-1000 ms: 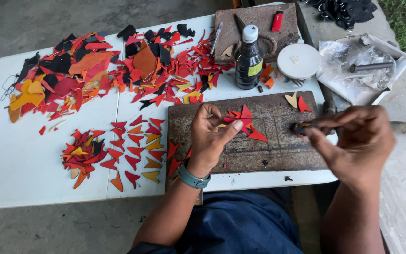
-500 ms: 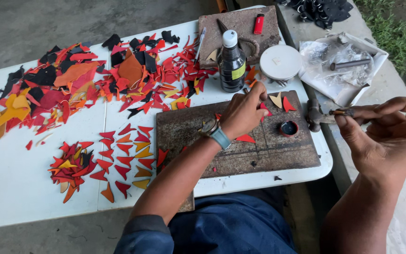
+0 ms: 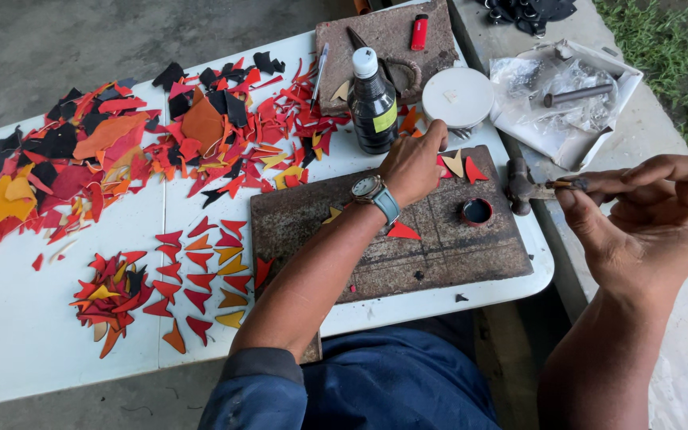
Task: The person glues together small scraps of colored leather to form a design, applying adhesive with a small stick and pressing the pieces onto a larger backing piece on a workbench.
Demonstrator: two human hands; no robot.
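The left hand (image 3: 414, 166) reaches across the rusty metal slab (image 3: 439, 247) on the white bench (image 3: 57, 350), fingers curled down onto the small cut pieces at the slab's far edge, beside a cream triangle (image 3: 455, 163) and a red one (image 3: 475, 170); it looks closed on a red piece, though the hand itself hides most of what it pinches. The right hand (image 3: 646, 215) is off the bench's right end, fingers pinched shut around a thin dark tool (image 3: 555, 185) whose tip sits at the small hammer head (image 3: 518, 185). The tool's long axis runs roughly level, pointing left toward the slab

The step in hand seems to be picking up 1 shaped piece while the tool waits. The next move likely calls for a clean fingertip lift of a single piece without dragging its neighbours, then bringing it near the red-rimmed little pot (image 3: 477, 211) on the slab

Another red triangle (image 3: 402, 232) lies flat mid-slab, its sharp point aimed left. A dark bottle (image 3: 373, 102) stands upright just beyond the left hand, a round white lid (image 3: 458, 97) to its right. Sorted triangles lie in rows (image 3: 209, 271) left of the slab
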